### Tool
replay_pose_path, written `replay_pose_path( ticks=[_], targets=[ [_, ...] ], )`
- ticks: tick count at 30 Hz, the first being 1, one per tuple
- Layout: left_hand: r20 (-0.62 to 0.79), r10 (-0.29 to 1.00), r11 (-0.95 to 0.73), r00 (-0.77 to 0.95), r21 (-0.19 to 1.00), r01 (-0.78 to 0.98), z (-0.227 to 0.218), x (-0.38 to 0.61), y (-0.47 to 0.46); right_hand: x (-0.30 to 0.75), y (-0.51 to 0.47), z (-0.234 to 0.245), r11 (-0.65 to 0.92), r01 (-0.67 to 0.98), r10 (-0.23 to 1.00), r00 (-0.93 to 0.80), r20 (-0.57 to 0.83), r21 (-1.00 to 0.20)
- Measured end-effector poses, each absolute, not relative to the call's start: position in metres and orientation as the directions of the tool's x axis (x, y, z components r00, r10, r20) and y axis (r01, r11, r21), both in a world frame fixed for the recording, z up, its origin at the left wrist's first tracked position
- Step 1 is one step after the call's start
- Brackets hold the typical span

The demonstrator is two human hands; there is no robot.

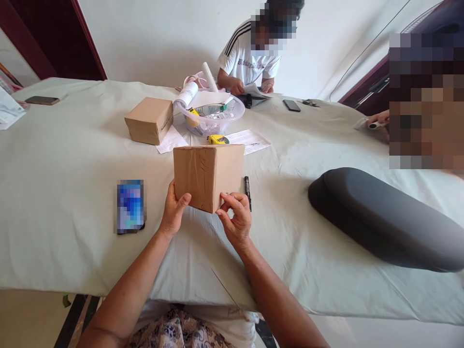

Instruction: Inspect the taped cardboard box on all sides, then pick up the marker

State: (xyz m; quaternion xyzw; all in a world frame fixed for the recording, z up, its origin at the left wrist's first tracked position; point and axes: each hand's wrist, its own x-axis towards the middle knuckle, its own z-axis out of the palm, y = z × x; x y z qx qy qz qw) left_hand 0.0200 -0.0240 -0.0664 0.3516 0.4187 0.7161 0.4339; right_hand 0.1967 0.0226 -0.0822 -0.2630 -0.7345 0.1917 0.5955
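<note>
A brown cardboard box (pixel 195 176) is held up over the table, one vertical corner turned toward me. My left hand (pixel 173 210) grips its left side, with the thumb on the front face and the other fingers hidden behind. At the lower right edge, my right hand (pixel 236 217) has thumb and fingertips closed against the cardboard. A black marker (pixel 247 193) lies on the cloth just beyond the right hand. Behind the box, a yellow tape measure (pixel 218 139) rests beside a printed sheet (pixel 253 140).
A second cardboard box (pixel 148 121) stands by a translucent basin (pixel 237 113) of supplies. A phone (pixel 130 207) lies left, a dark elongated case (pixel 387 220) right. Across the table (pixel 72 193) a person (pixel 250 58) holds papers; another person's hand (pixel 379 119) shows at far right.
</note>
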Motion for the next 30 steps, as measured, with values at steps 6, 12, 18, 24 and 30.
replay_pose_path(
  ticks=[6, 12, 18, 24, 30],
  targets=[
    [0.093, 0.939, -0.189, -0.330, 0.944, -0.271, -0.066, 0.023, -0.026, 0.199, 0.023, -0.078, 0.806, 0.210, 0.581, -0.101, 0.807, -0.554],
    [0.157, 0.888, -0.252, -0.432, 0.953, -0.170, -0.060, 0.026, -0.024, 0.193, 0.021, -0.071, 0.814, 0.241, 0.562, -0.100, 0.821, -0.528],
    [0.208, 0.856, -0.287, -0.473, 0.953, -0.100, -0.066, 0.030, -0.024, 0.194, 0.021, -0.071, 0.796, 0.261, 0.590, -0.132, 0.797, -0.546],
    [0.208, 0.867, -0.249, -0.453, 0.968, -0.033, -0.064, 0.028, -0.027, 0.193, 0.022, -0.073, 0.797, 0.232, 0.596, -0.162, 0.786, -0.557],
    [0.178, 0.887, -0.170, -0.426, 0.984, 0.059, -0.065, 0.023, -0.029, 0.189, 0.019, -0.074, 0.805, 0.212, 0.590, -0.196, 0.783, -0.554]
  ],
)
